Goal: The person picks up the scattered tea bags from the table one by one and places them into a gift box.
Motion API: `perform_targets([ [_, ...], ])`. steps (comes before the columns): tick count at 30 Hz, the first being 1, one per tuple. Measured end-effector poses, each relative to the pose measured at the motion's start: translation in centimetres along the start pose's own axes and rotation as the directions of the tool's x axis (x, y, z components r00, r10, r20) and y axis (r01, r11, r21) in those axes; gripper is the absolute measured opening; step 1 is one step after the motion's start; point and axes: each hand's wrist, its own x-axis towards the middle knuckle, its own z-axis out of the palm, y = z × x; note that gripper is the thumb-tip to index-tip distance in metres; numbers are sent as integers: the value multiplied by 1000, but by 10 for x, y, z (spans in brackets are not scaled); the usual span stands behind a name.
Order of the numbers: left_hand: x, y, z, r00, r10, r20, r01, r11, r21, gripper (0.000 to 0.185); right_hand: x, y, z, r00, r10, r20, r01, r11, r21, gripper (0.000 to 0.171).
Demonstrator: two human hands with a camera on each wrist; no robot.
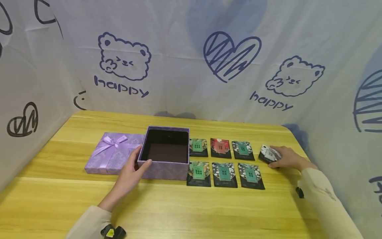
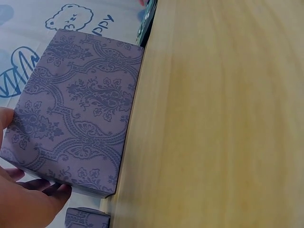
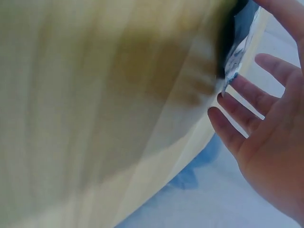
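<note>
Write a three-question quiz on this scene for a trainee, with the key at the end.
1. Which hand touches the purple box?
2. True or false: the lid with the bow is off the box.
3. Pick one. Seen from the person's side of the table, the red packet lies in the: A, near row; B, far row.

Key: 1, the left hand; 2, true; 3, B.

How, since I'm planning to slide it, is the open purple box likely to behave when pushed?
The open purple box would probably stay stiff: its walls look straight and crisp-cornered. It may feel light for its size, being thin-walled and hollow. It seems likelier to slide than tip, sitting flat on the table.
</note>
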Motion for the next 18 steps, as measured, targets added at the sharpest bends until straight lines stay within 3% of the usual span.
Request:
perform_targets([
  [9, 0, 0, 1, 1000, -1, 2, 1, 1000, -5, 67, -10, -5, 9, 996, 41, -84, -35, 997, 72, 89],
  [18, -1, -1, 1, 1000, 8, -5, -8, 1000, 18, 67, -16, -36, 6, 986, 31, -161, -19, 997, 80, 85],
])
